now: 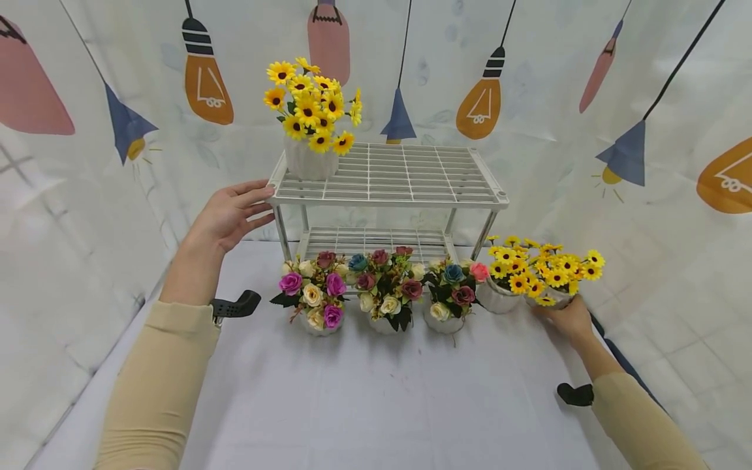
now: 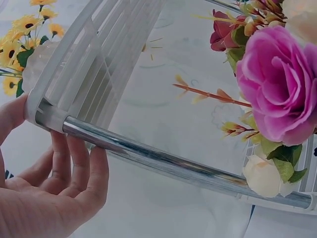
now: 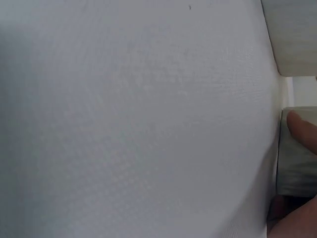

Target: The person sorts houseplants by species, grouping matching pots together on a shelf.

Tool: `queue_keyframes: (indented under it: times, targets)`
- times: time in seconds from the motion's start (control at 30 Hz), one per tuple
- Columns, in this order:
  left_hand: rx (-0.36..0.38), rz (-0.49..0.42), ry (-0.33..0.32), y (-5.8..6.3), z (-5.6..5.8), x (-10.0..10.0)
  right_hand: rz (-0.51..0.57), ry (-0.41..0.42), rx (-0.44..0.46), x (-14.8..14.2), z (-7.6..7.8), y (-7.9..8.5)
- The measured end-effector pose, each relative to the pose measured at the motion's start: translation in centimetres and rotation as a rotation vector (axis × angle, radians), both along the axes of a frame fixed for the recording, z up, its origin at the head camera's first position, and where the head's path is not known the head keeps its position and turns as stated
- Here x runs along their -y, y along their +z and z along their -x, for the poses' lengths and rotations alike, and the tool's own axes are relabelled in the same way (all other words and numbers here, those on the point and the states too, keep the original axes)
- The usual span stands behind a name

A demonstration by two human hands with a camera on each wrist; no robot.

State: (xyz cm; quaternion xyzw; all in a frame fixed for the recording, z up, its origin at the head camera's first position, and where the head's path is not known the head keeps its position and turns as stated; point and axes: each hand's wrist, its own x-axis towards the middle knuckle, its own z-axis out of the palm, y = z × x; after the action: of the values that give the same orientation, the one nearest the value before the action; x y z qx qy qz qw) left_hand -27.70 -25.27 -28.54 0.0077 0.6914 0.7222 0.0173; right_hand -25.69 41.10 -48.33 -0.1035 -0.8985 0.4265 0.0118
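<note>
My left hand (image 1: 232,212) holds the front left corner of a white two-tier rack (image 1: 388,203); in the left wrist view its thumb is at the top shelf's corner and its fingers (image 2: 74,163) are bent against the underside and the metal post (image 2: 148,151). On the top shelf's left end stands a white pot (image 1: 310,162) of yellow sunflowers (image 1: 308,108). At the far right, my right hand (image 1: 568,320) grips another white pot (image 1: 555,298) with sunflowers (image 1: 558,271). The right wrist view shows fingertips (image 3: 302,130) against that pot (image 3: 297,168), low beside the tablecloth.
Another sunflower pot (image 1: 498,297) stands left of the gripped one, their blooms overlapping. Before the rack sit three pots of mixed roses: a purple and cream one (image 1: 317,294), a dark red one (image 1: 388,290) and a blue and red one (image 1: 451,294). A white cloth (image 1: 376,398) covers the table.
</note>
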Motion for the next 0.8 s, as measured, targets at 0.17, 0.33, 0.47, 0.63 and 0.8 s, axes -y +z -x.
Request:
queue_keyframes:
  times: [0.17,0.33,0.47,0.63,0.8]
  targets:
    - [0.003,-0.004,0.005,-0.06,0.06,0.01,-0.005,-0.028,-0.033,-0.24,0.37,-0.64]
    - [-0.003,-0.007,0.0,-0.07,0.11,-0.01,-0.039,-0.076,0.002,-0.4,0.32,-0.79]
    - [0.002,-0.021,-0.004,-0.13,0.26,0.04,-0.017,-0.101,0.015,-0.3,0.13,-0.77]
    - [0.001,-0.018,-0.002,-0.26,0.45,0.18,0.009,-0.082,-0.023,-0.26,0.04,-0.73]
    - [-0.009,-0.02,-0.004,-0.36,0.49,0.16,0.042,-0.116,-0.027,0.01,-0.13,-0.51]
